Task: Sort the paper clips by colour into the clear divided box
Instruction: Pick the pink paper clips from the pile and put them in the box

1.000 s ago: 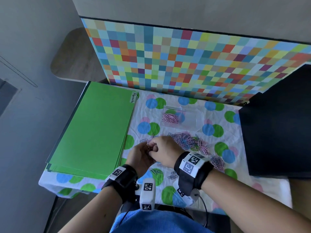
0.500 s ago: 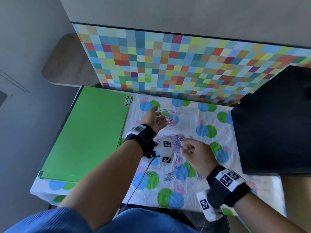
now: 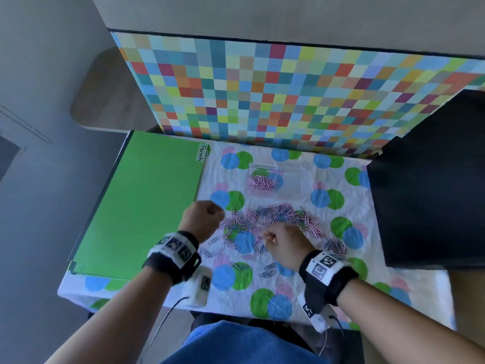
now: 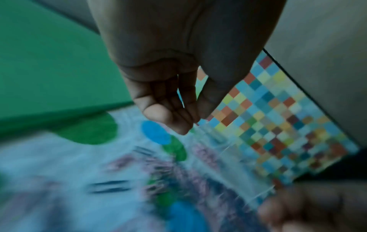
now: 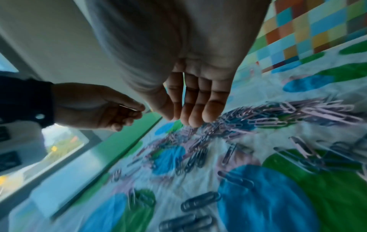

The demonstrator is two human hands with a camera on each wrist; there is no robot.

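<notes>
Far left: flat green paper folder (image 3: 141,206) with a handwritten tab, lying along the table's left edge.

Left hand (image 3: 202,219) hovers just right of the folder, at the pile's left end, fingers curled toward the thumb. The right wrist view shows a thin sliver at its fingertips (image 5: 139,109), possibly a clip; too small to confirm.

Centre: loose heap of pink and blue wire paper clips (image 3: 278,219) spread in a band across the dotted white tablecloth (image 3: 288,292), long axis running left to right, strays scattered toward the person.

Beyond the heap: clear divided plastic box (image 3: 278,177), pink clips in its left compartment, the rest seemingly empty.

Right hand (image 3: 284,241) sits at the heap's near edge, fingertips (image 5: 195,120) bunched, pointing down just above the clips; whether they pinch one, cannot tell.

Judgement: clips lie directly beneath and beyond the right fingers; right hand nearer the heap, left nearer the box's pink compartment.
</notes>
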